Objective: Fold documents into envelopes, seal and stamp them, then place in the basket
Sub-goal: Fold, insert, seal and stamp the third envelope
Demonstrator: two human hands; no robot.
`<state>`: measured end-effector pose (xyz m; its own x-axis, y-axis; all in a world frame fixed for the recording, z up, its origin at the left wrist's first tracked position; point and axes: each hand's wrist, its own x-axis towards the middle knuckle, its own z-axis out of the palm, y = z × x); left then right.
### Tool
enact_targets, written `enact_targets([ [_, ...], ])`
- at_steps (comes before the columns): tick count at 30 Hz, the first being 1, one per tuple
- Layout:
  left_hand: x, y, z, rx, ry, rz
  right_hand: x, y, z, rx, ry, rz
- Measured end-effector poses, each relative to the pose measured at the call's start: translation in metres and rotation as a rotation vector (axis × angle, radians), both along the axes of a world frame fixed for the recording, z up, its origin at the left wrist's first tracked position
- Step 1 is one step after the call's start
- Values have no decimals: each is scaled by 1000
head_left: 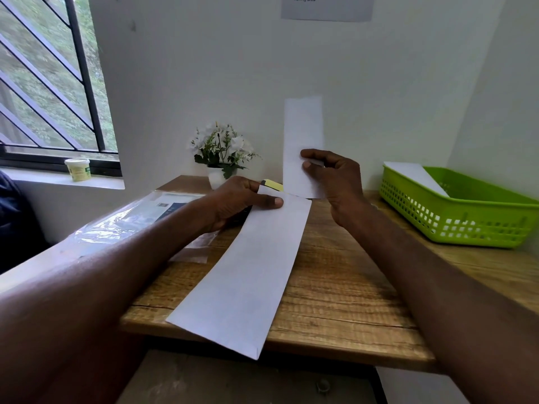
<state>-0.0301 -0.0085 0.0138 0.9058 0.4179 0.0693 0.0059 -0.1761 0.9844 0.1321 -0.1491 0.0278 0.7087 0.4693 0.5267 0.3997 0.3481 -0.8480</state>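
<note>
A long white envelope [250, 269] lies slanted over the wooden table [350, 290], its near end past the front edge. My left hand [236, 202] pinches its far end, thumb on top. My right hand [335, 182] holds a narrow folded white document [303, 132] upright above the envelope's far end, pinched between thumb and fingers. A green plastic basket [466, 217] stands at the right with one white envelope [414, 173] inside it.
A clear plastic packet [137, 217] with printed sheets lies at the table's left. A small yellow item [272, 185] sits behind my left hand. A potted white flower [221, 153] stands at the wall. A jar [77, 169] rests on the windowsill.
</note>
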Motion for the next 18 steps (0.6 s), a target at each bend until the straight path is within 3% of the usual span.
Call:
enact_targets([
  [5, 0, 0, 0, 6, -8, -7, -9, 0, 1, -108, 105, 170],
  [12, 1, 4, 0, 12, -15, 22, -12, 3, -1, -177, 184, 244],
  [18, 1, 6, -1, 27, -12, 4, -9, 4, 0, -89, 404, 245],
])
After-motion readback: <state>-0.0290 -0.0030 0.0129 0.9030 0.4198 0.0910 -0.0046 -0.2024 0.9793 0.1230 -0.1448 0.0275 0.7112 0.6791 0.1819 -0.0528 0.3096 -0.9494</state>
